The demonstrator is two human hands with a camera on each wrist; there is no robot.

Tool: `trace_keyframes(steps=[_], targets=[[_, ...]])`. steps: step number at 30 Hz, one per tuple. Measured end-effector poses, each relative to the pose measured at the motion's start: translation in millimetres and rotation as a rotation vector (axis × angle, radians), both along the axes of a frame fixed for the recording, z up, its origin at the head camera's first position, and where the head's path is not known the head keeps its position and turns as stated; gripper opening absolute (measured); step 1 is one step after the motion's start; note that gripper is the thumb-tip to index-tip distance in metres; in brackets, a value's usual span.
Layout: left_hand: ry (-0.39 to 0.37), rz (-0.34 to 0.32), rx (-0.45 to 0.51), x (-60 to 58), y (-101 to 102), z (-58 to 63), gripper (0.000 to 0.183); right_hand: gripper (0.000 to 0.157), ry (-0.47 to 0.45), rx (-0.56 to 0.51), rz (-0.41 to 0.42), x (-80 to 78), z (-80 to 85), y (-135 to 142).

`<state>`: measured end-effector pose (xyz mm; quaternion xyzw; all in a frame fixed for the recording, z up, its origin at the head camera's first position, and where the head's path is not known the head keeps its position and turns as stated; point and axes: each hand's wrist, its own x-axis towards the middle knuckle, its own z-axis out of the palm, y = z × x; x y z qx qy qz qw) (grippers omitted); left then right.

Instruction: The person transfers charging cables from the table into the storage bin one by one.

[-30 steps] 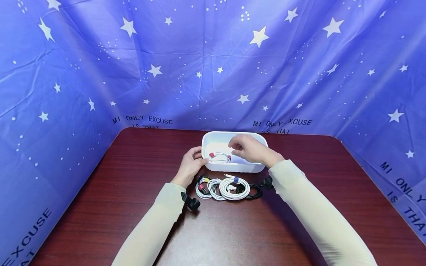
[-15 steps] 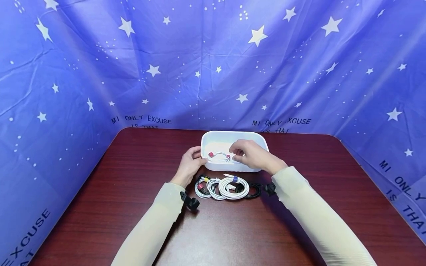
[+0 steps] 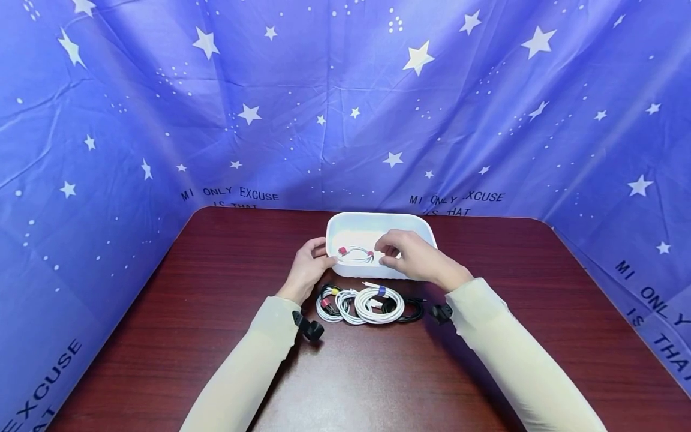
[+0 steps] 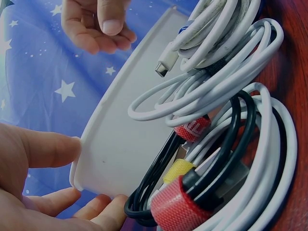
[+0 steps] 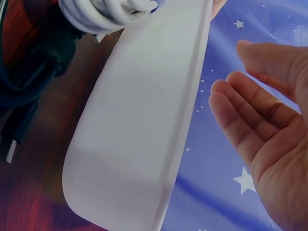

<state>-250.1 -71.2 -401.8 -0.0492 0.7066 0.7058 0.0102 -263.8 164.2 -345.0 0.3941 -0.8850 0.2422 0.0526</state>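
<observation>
Head view: the white bin (image 3: 371,270) lay mouth-up, long axis nine-to-three, the left hand (image 3: 310,267) gripping its eight-o'clock corner, the right hand (image 3: 414,255) hovering, loose-fingered, towards four!

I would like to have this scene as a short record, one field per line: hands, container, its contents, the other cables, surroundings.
Left hand: holds the white bin at its left end
Right hand: over the bin, holding nothing
Visible contents: thin white cable with red parts
In front of bin: overlapping coiled cables, white and black, with blue, red and yellow straps
Surface: dark red table
Backdrop: blue cloth with white stars
</observation>
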Motion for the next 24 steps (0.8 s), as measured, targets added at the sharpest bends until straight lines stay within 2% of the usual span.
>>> trace_keyframes(steps=[24], targets=[[-0.012,-0.004,0.005,0.1,0,0.5,0.056,0.015,-0.026,-0.004,-0.015,25.3,-7.6,14]])
